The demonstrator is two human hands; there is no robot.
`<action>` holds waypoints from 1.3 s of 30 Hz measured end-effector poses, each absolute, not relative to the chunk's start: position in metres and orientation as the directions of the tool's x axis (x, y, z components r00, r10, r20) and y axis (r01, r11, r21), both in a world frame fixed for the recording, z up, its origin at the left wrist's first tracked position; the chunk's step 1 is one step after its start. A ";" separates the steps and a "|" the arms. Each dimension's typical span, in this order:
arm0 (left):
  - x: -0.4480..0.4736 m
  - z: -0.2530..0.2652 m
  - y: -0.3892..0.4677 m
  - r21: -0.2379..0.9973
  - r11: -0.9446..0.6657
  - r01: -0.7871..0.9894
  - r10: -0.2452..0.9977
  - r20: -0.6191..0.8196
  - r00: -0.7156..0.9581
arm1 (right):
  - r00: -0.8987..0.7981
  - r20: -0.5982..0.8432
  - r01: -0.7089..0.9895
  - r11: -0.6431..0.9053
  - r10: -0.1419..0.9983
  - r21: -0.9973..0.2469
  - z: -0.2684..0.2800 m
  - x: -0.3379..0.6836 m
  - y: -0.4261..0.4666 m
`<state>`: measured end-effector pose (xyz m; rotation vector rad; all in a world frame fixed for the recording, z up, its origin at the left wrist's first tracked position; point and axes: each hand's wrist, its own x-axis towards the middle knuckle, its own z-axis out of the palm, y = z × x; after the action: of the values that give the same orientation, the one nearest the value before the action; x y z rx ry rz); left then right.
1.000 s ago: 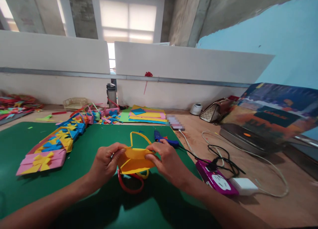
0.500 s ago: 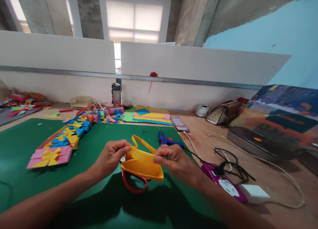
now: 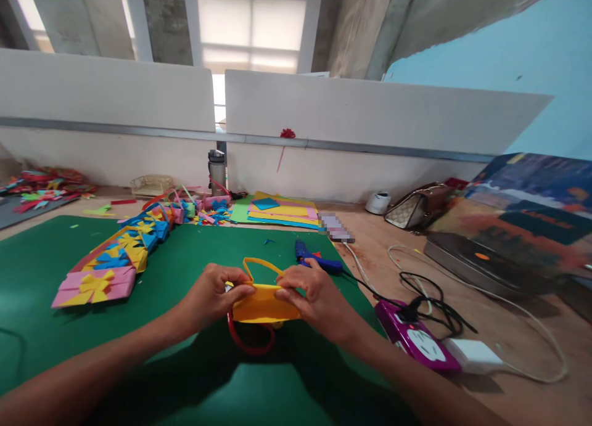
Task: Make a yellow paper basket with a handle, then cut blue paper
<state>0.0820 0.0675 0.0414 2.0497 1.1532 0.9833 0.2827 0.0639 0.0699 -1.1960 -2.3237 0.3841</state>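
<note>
A small yellow paper bag [image 3: 264,306] with a thin strip handle [image 3: 261,262] looping up behind it is held between my two hands. My left hand [image 3: 219,293] pinches its left top edge, thumb in front. On the other side my right hand [image 3: 308,293] grips the right top edge in the same way. The bag's mouth looks pressed together. Beneath it lie scissors with red handles [image 3: 250,347], partly hidden by the bag. A blue hot glue gun [image 3: 319,259] rests on the green mat just beyond my right hand.
Finished paper bags with bows [image 3: 104,284] stand in a row at left on the green mat [image 3: 185,364]. Coloured sheets [image 3: 282,213], paper scraps [image 3: 203,210] and a bottle [image 3: 216,173] are behind. A purple power strip [image 3: 416,339] with cables lies at right.
The bag's mouth was gaping and now looks pressed flat. My hands have come closer together along its top edge, and the bag has tipped more upright.
</note>
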 end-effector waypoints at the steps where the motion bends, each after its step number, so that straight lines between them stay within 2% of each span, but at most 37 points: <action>1: 0.083 0.040 0.067 0.767 -0.452 0.456 0.883 0.309 0.354 | -0.496 0.302 0.673 0.580 0.814 -0.459 0.068 0.282 0.064; 10: 0.088 0.040 0.060 0.809 -0.450 0.379 0.871 0.305 0.385 | -0.559 0.344 0.546 0.647 0.754 -0.532 0.063 0.279 0.064; 13: 0.088 0.038 0.064 0.792 -0.470 0.390 0.862 0.317 0.397 | -0.547 0.339 0.571 0.637 0.765 -0.517 0.064 0.279 0.063; 15: 0.086 0.034 0.066 0.696 -0.540 0.474 0.836 0.373 0.403 | -0.535 0.338 0.613 0.631 0.774 -0.475 0.063 0.278 0.063; 20: 0.081 0.025 0.068 0.292 -0.678 0.674 0.651 0.665 0.367 | -0.525 0.395 0.686 0.650 0.754 -0.327 0.057 0.277 0.060; 22: 0.080 0.025 0.067 0.196 -0.698 0.689 0.579 0.721 0.381 | -0.519 0.398 0.700 0.644 0.756 -0.311 0.055 0.277 0.060; 24: 0.080 0.025 0.066 0.158 -0.706 0.690 0.555 0.730 0.400 | -0.510 0.392 0.709 0.632 0.766 -0.313 0.055 0.276 0.061; 27: 0.081 0.025 0.066 0.241 -0.701 0.671 0.617 0.677 0.401 | -0.511 0.392 0.707 0.633 0.765 -0.313 0.055 0.276 0.061; 33: 0.087 0.021 0.070 0.596 -0.656 0.464 0.755 0.526 0.393 | -0.549 0.460 0.673 0.695 0.698 -0.252 0.052 0.276 0.059; 36: 0.090 0.021 0.069 0.653 -0.638 0.409 0.769 0.511 0.383 | -0.541 0.476 0.660 0.701 0.693 -0.269 0.048 0.276 0.060; 39: 0.093 0.023 0.066 0.647 -0.657 0.388 0.753 0.530 0.391 | -0.536 0.477 0.648 0.702 0.697 -0.296 0.045 0.276 0.061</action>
<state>0.0928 0.0656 0.0231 2.2340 0.9813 1.1734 0.2757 0.0606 0.0450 -1.0239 -2.3349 0.1117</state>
